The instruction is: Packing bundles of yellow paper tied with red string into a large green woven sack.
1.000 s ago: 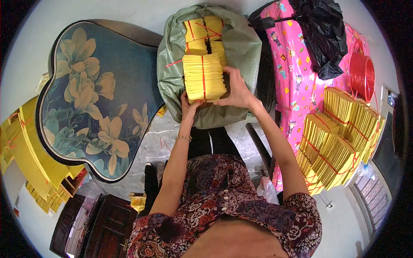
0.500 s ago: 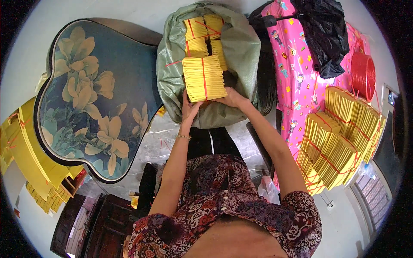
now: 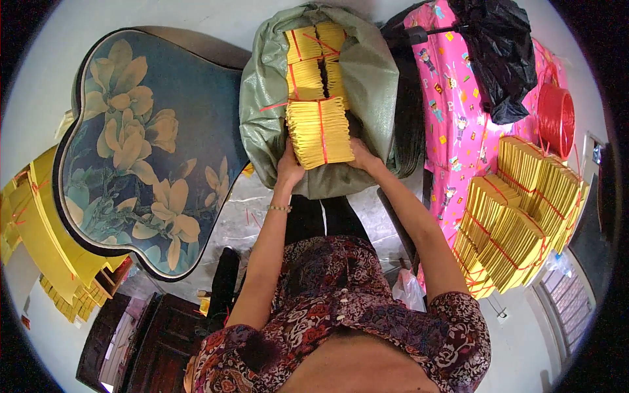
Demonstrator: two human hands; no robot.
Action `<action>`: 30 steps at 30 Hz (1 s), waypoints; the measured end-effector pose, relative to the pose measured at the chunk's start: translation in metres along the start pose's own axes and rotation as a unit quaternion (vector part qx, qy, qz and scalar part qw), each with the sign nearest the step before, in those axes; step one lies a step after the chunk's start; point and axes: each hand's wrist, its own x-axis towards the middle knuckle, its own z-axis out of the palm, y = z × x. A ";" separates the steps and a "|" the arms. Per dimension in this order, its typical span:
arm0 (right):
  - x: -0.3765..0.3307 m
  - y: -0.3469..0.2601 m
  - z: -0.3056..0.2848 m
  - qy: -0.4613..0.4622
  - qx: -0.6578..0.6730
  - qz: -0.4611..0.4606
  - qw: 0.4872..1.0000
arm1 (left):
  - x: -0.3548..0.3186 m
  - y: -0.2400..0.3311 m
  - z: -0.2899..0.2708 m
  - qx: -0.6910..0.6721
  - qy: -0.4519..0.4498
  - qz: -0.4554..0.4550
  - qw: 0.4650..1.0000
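A bundle of folded yellow paper [image 3: 320,133], tied with red string, sits in the mouth of a green woven sack [image 3: 262,98]. My left hand [image 3: 289,169] grips the bundle's near left side, and my right hand [image 3: 363,156] presses on its right side. The fingertips of both hands are partly hidden by the bundle and the sack. Behind it, several similar tied bundles [image 3: 304,78] are packed inside the sack. A loose end of red string sticks out to the left of the held bundle.
A large dark padded board with pale flowers [image 3: 144,150] stands at the left. On the right, more yellow bundles [image 3: 504,229] are stacked beside a pink patterned cover [image 3: 452,118], a black plastic bag [image 3: 501,59] and a red string roll [image 3: 555,121]. Yellow sheets [image 3: 49,229] lie far left.
The held bundle has moved slightly down and to the right, lower into the sack, and more of the bundles behind it shows. Both hands have moved with it.
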 end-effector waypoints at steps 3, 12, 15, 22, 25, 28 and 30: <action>0.001 0.008 0.004 0.017 -0.067 -0.047 0.996 | 0.009 -0.004 -0.001 0.091 -0.001 0.002 0.996; 0.027 -0.024 0.006 -0.106 -0.012 0.104 0.989 | 0.025 -0.065 0.003 0.167 0.031 0.038 0.985; 0.007 -0.015 -0.005 -0.028 -0.139 -0.046 0.989 | 0.021 -0.043 0.010 0.132 0.008 0.045 0.990; 0.038 -0.103 -0.082 -0.019 -0.099 0.163 0.981 | 0.019 -0.046 -0.018 0.042 -0.064 0.008 0.997; 0.061 -0.158 -0.100 0.154 -0.039 0.143 0.977 | 0.029 -0.032 -0.024 0.034 -0.083 -0.006 0.996; 0.086 -0.178 -0.089 0.173 -0.226 -0.020 0.958 | 0.042 -0.016 -0.023 -0.007 0.005 -0.025 1.000; 0.094 -0.177 -0.075 0.151 -0.248 -0.073 0.954 | 0.056 0.002 -0.025 -0.122 0.048 -0.032 0.991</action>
